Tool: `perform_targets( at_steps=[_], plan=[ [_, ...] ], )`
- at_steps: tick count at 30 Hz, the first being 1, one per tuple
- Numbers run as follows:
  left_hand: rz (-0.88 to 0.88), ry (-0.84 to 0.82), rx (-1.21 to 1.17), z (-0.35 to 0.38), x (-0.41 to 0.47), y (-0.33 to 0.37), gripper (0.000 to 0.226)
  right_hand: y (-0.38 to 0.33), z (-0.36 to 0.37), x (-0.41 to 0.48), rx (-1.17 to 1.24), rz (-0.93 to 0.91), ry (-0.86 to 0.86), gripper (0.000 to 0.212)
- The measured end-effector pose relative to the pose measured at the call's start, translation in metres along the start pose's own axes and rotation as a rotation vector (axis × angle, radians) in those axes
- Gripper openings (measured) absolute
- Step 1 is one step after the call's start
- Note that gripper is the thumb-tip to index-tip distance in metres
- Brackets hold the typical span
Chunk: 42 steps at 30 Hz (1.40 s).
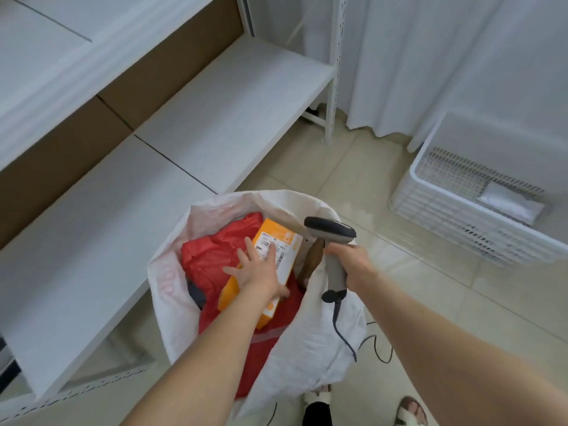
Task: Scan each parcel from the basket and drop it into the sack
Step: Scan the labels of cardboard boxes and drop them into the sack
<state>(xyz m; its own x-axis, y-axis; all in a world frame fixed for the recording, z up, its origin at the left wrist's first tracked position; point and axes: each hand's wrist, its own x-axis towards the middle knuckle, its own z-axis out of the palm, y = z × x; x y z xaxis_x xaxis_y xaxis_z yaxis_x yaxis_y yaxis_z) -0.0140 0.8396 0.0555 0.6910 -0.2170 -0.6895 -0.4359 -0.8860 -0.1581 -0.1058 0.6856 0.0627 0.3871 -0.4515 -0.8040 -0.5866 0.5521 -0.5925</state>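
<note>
Down in the sack (322, 348), pressing orange parcel (276, 232) home with flat, splayed left hand (258, 272); gripping scanner (330, 230) clear in right hand (350, 259).

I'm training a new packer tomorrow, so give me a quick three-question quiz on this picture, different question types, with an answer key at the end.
1. How many parcels show in the basket?
2. True or false: the right hand grips the scanner.
3. The orange parcel under the left hand lies: A in the basket, B in the sack, C in the right hand.
Key: 1 one, a white parcel; 2 true; 3 B.
</note>
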Motion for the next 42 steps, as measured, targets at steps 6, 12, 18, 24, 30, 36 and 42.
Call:
perform_targets(
  at_steps=[6,12,18,24,30,36,42],
  plan=[
    [-0.236,0.186,-0.187,0.019,0.018,-0.081,0.080,-0.005,0.024,0.006,-0.035,-0.041,0.037,0.012],
    [-0.236,0.109,-0.315,0.076,0.032,-0.097,0.067,0.020,0.051,0.016,-0.062,-0.004,0.008,0.015],
    [-0.279,0.163,-0.156,0.067,0.037,-0.104,0.067,0.025,0.071,0.015,-0.008,0.036,-0.042,0.012],
    [0.192,0.071,-0.196,0.074,0.037,-0.067,0.053,-0.006,0.098,0.007,0.014,-0.020,-0.066,0.019],
    [0.173,-0.331,-0.211,0.080,0.049,-0.067,0.050,0.004,0.077,0.009,-0.025,0.012,-0.057,0.012],
    [0.215,-0.218,-0.287,0.060,0.036,-0.052,0.045,0.007,0.056,-0.005,-0.039,-0.023,-0.067,0.008],
    [0.176,-0.128,-0.306,0.040,0.017,-0.029,0.041,0.003,0.024,-0.019,-0.113,-0.055,-0.099,0.019]
  ],
)
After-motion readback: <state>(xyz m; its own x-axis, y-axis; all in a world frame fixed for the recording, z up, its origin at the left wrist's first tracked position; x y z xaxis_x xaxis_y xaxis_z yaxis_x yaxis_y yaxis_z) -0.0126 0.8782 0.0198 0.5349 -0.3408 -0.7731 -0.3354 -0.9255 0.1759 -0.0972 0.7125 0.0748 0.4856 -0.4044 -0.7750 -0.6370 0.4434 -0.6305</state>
